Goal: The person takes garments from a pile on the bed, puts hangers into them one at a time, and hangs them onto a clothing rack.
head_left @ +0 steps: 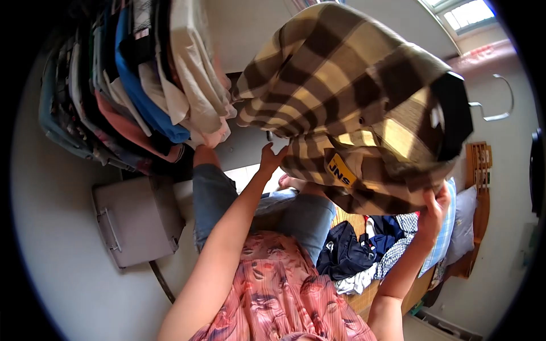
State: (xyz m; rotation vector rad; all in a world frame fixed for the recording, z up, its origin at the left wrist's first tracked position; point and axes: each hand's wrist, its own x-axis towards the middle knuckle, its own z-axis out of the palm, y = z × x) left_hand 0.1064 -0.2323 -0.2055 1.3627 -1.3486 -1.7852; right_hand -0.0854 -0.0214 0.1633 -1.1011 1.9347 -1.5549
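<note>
A brown and cream plaid shirt (333, 74) with a yellow "JNS" patch hangs tilted in front of me. It is on a hanger (455, 116) with a dark body and a metal hook pointing right. My right hand (435, 206) is closed on the shirt's fabric near the shoulder, below the hanger. Beside the shirt's lower left edge is my left hand (274, 159), thumb and fingers apart; whether it touches the cloth is hard to tell.
Many garments (142, 79) hang in a packed row at the upper left. Below them stands a grey suitcase (133, 221). On the right, a bed with a woven mat (364, 295) bears a pile of clothes (369, 244) and pillows (462, 221). A window (466, 17) is at the upper right.
</note>
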